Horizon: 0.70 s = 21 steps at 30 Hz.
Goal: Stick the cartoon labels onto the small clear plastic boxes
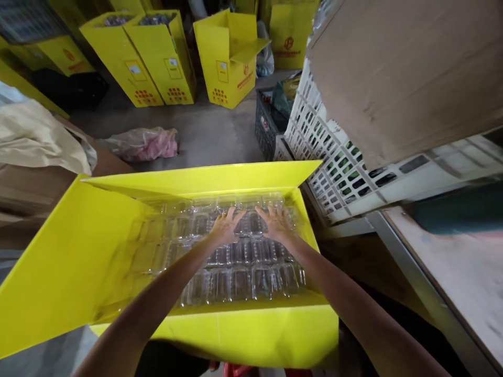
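Rows of clear plastic containers (230,285) fill a large yellow cardboard box (243,332) whose flaps stand open. My left hand (227,228) rests palm down over the containers near the middle of the box, with its fingers apart. To the right of it, my right hand (277,224) lies over the same back rows, its fingers also spread. Both hands seem to touch the container tops, and a small gap separates them. Neither has its fingers wrapped round anything.
Several yellow boxes (223,68) stand on the floor behind. At right is a white plastic crate (334,173) with a brown cardboard sheet (412,73) on it, beside a table (463,267). A plastic bag with something pink (157,142) lies on the floor.
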Tool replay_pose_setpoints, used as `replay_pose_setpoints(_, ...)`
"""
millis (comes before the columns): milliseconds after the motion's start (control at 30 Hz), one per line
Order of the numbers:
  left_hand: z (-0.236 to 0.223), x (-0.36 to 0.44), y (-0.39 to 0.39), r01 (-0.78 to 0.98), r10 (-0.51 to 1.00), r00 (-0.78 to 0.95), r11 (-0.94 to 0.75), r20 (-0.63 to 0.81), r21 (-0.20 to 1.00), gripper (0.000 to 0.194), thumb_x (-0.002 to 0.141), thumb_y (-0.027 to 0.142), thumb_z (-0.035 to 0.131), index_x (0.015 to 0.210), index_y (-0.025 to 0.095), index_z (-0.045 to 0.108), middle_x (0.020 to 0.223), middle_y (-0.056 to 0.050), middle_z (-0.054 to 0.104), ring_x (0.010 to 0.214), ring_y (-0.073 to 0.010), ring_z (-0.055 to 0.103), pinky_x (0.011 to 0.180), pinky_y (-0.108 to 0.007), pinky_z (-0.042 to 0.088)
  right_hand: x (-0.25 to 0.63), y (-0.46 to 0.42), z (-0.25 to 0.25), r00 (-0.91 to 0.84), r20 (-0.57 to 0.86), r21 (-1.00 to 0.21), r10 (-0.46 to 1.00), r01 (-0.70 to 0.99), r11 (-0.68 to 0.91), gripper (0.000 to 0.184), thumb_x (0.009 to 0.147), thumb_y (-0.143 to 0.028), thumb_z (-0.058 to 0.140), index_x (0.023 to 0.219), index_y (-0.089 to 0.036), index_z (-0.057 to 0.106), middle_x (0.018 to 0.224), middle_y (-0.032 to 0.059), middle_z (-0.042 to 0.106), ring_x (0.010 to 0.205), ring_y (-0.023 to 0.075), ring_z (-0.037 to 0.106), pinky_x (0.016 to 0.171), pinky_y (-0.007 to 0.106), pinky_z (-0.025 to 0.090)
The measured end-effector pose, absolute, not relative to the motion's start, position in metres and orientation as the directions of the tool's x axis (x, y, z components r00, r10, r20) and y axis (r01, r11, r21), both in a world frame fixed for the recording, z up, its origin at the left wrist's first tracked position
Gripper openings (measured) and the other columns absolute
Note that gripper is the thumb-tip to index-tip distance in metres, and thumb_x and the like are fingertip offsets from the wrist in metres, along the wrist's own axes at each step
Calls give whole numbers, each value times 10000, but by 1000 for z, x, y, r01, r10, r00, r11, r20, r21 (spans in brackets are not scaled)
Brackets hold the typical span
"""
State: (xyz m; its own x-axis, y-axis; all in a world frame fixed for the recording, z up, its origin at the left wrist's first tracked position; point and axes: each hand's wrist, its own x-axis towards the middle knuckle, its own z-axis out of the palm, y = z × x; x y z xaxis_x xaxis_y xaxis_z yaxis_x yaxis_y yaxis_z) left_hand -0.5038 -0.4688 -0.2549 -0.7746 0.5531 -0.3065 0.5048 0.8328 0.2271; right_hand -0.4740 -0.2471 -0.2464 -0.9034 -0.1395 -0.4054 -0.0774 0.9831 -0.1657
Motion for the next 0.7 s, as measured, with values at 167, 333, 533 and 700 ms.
replay_pose_setpoints(167, -247, -500, -469, 485, 525, -810, 851, -263, 203, 965, 695, 323, 742, 1518, 333, 238, 1545, -130, 267, 1277, -358, 513, 1038, -455, 452, -473, -248, -235, -922, -341, -221, -182, -109, 969, 838, 834, -244, 718, 1543, -341, 281, 1617, 151, 240, 1466, 417, 223, 1149, 589, 179)
replay_pose_setpoints(333, -226, -479, -473, 506, 541, -817, 839, -201, 202, 875, 724, 314, 682, 1497, 365, 276, 1546, -82, 299, 1296, -365, 503, 1010, -454, 484, -449, -257, -198, -934, -275, -235, -230, -167, 958, 641, 893, -217, 654, 1482, -288, 412, 1587, 132, 308, 1426, 359, 337, 1108, 522, 345)
replay_pose_setpoints(533, -187, -455, -490, 475, 499, -866, 841, -30, 258, 938, 709, 434, 618, 1463, 593, 84, 1527, 31, 340, 1322, -395, 476, 956, -582, 507, -414, -271, -120, -958, -130, -149, -256, -237, 960, 367, 990, -267, 494, 1345, -343, 542, 1489, 32, 461, 1324, 297, 445, 1016, 525, 434)
replay_pose_setpoints(700, -86, -418, -453, 584, 552, -811, 748, 193, 313, 931, 657, 547, 633, 1356, 747, 52, 1540, 183, 166, 1262, -395, 494, 952, -636, 494, -353, -249, -23, -976, 99, -25, -196, -199, 980, 429, 986, -130, 362, 1302, -333, 569, 1421, 41, 497, 1280, 325, 397, 952, 554, 413)
